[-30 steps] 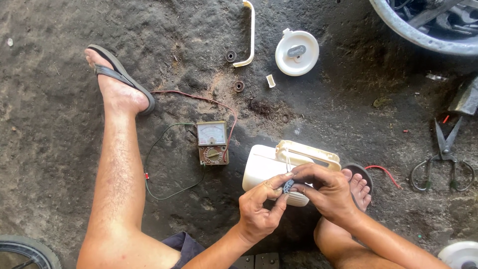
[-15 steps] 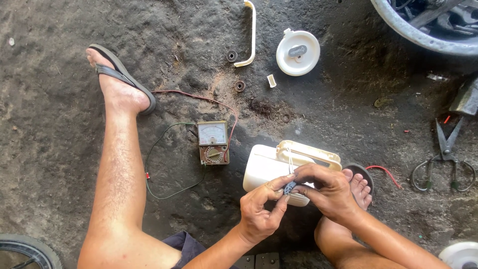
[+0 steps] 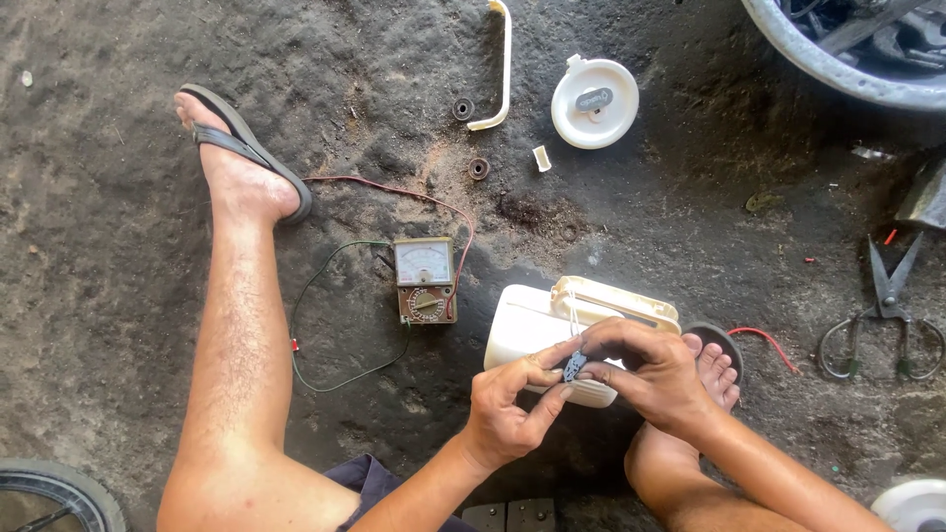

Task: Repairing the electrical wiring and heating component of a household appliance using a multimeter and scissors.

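Soft daylight falls evenly on the dark rough ground [image 3: 690, 246], and short, weak shadows lie just beside the hands and under the cream plastic box [image 3: 537, 320]. The round white plastic lid [image 3: 594, 101], well above the right hand [image 3: 655, 369], is the brightest spot, without strong glare. The picture is sharp, with no motion blur; the edges bend only a little.

small dark part [image 3: 573, 366] half-hidden between fingertips — wheel [image 3: 59, 493], basin [image 3: 847, 69] cut off

Both forearms are stretched forward between bent bare legs; the left hand [image 3: 507, 409] and right hand [image 3: 650, 372] are pinched together, fingertips meeting.
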